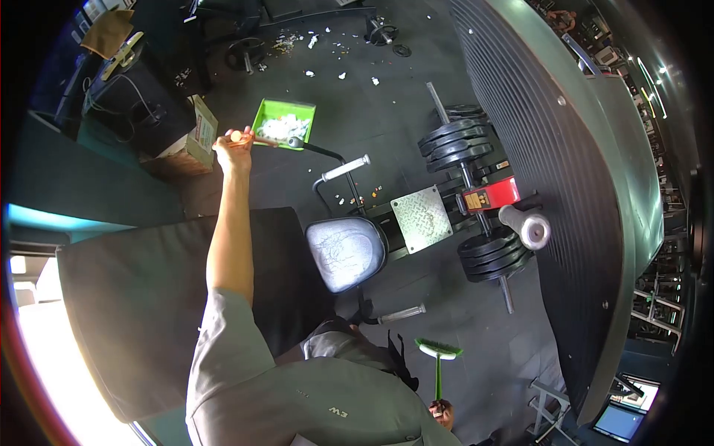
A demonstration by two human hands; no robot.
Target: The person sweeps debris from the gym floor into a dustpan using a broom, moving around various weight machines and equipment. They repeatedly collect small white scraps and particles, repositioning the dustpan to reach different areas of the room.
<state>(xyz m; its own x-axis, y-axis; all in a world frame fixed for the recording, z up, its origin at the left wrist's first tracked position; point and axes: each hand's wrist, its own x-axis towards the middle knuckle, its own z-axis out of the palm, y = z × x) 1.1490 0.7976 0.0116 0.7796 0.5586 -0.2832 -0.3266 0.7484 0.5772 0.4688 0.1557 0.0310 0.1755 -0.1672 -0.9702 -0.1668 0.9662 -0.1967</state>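
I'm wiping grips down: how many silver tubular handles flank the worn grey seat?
2. One handle lies toward the lime-green plastic dustpan, the other handle toward the green-shafted broom, on opposite sides of the seat. No others show.

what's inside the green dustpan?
A loose heap of small white scraps in the dustpan. Some green shows around the heap; the floor of the pan beneath it, and anything buried there, is covered. Scraps are too small to identify.
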